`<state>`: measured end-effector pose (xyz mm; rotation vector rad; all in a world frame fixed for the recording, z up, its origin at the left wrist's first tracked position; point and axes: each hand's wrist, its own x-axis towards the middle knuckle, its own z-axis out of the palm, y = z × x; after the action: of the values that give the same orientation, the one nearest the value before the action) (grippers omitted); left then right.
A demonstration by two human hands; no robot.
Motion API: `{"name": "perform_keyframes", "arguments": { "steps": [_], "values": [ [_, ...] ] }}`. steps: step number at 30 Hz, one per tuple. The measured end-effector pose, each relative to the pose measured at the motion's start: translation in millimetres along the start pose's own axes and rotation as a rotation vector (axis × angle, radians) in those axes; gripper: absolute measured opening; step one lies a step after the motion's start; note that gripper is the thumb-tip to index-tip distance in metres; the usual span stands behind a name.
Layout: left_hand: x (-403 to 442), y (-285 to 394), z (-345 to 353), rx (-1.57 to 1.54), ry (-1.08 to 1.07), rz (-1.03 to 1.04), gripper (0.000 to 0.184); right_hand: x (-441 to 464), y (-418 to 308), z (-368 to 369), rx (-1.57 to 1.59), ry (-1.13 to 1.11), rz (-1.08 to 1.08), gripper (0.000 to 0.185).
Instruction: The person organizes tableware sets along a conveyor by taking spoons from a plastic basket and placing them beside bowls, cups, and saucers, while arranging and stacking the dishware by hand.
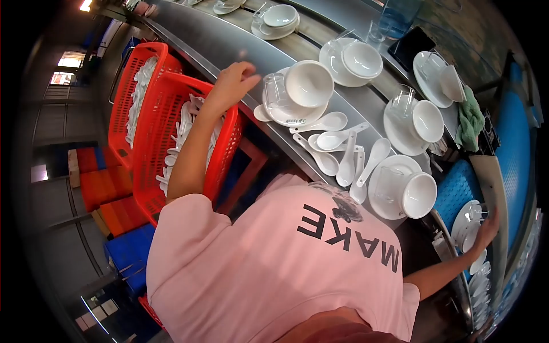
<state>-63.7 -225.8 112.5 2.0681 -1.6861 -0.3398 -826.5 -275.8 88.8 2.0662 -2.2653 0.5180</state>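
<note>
My left hand (231,87) hovers at the near edge of the steel counter, fingers loosely bent and apart, holding nothing. Just right of it sits a white plate (309,117) bearing a bowl (309,84) and a clear glass (275,91). Several white spoons (336,139) lie loose beside that plate. Far to the right, my right hand (486,231) is closed at the edge of a set with a white plate (461,217), a small bowl (471,235) and a glass, over the blue belt. Its exact finger contact is partly hidden.
Red baskets (150,137) full of white spoons stand left of the counter (211,34). More plate, bowl and glass sets (361,59) line it. A black phone (412,47), a green cloth (470,120) and a blue conveyor belt (510,134) are at the right.
</note>
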Motion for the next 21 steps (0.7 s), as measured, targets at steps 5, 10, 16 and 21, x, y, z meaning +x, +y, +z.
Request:
{"name": "perform_keyframes", "arguments": {
  "steps": [5,10,16,21],
  "values": [
    [-27.1,15.3,-0.7,0.566,-0.474,0.152,0.024,-12.3,65.1,-5.6,0.457,-0.394,0.296,0.053],
    [-1.3,-2.9,8.0,0.628,-0.377,0.065,0.018,-10.3,-8.6,-16.5,0.169,-0.502,0.115,0.051],
    [36.9,-36.3,-42.6,0.754,0.073,-0.057,0.011,-9.1,-43.6,-13.2,0.209,-0.530,0.238,0.054],
    [88.7,-55.5,-9.8,0.469,0.134,-0.064,0.017,-36.9,-52.7,8.1,0.711,-0.382,0.367,0.047]
  ]
}}
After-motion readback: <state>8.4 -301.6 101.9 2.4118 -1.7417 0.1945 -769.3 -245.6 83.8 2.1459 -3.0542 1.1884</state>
